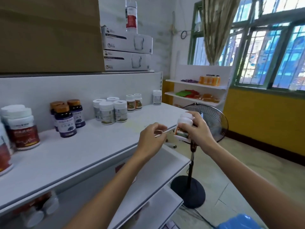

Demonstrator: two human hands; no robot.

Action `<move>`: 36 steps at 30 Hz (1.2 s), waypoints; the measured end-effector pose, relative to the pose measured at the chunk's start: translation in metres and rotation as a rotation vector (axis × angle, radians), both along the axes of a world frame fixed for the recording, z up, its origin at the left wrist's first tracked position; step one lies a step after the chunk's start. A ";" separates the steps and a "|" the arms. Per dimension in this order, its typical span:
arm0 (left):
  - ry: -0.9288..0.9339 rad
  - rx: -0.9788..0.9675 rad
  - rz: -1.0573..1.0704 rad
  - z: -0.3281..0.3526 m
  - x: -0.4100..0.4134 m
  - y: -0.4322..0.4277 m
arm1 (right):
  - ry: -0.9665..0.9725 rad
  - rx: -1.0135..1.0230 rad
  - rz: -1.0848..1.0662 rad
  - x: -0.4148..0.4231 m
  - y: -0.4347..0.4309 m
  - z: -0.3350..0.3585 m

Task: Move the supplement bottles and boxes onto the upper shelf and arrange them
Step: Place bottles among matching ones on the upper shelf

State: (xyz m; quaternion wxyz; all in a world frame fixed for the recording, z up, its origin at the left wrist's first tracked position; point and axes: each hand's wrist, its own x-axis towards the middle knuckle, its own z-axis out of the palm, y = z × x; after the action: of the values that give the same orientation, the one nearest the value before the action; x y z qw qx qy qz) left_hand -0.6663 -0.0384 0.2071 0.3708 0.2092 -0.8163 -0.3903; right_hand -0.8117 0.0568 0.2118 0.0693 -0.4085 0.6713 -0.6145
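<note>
A big plain cardboard box (pixel 49 33) sits on top of the shelving at the left, out of the way of the stock. Below it runs the upper shelf (pixel 82 156), white, with its front half left bare, probably to keep room for more bottles. Beside the carton, two white boxes (pixel 127 42) are stacked flat; each shows a drawn drinking glass and reads "6 PCS".

The bottles stand along the back edge of the upper shelf, grouped by kind so that labels face out. Red-labelled jars (pixel 21 129) are at the left end. Next come dark bottles with gold caps (pixel 66 121), then a cluster of white bottles (pixel 109 113). A brown-labelled pair (pixel 134 102) follows, and one white bottle (pixel 156 97) stands near the right end. Their print is too blurred to read.

Just off the shelf's right front corner, the right hand (pixel 199 131) grips a white-capped bottle (pixel 184 128) with an orange and green label. It is held upright, likely for setting down with its kind. A second cap may sit behind it.

The left hand (pixel 151 139) hovers at the front edge with its fingers curled. It may pinch something thin, but I cannot tell.
</note>
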 end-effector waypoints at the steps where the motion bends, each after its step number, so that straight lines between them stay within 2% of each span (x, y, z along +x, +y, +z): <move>1: 0.001 -0.006 0.013 0.000 -0.010 -0.003 | -0.002 -0.014 0.004 -0.011 -0.006 0.001; 10: -0.054 -0.089 0.187 0.017 -0.058 -0.069 | 0.089 0.037 0.182 -0.058 -0.111 0.010; 17: -0.373 -0.139 0.315 0.014 -0.084 -0.105 | 0.258 0.057 0.315 -0.085 -0.188 0.013; 21: -0.613 -0.302 0.380 0.002 -0.088 -0.108 | 0.369 0.067 0.436 -0.090 -0.223 0.010; 25: -0.636 -0.357 0.407 -0.003 -0.090 -0.107 | 0.422 0.056 0.532 -0.091 -0.255 0.005; 36: -0.677 -0.375 0.526 -0.005 -0.094 -0.099 | 0.541 0.078 0.571 -0.097 -0.282 0.003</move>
State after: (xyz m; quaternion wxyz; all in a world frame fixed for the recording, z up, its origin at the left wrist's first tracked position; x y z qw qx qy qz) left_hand -0.7604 -0.1372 0.2021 0.2016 0.4539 -0.8671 -0.0385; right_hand -0.9085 -0.2248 0.2146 0.0733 -0.7229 0.5476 -0.4149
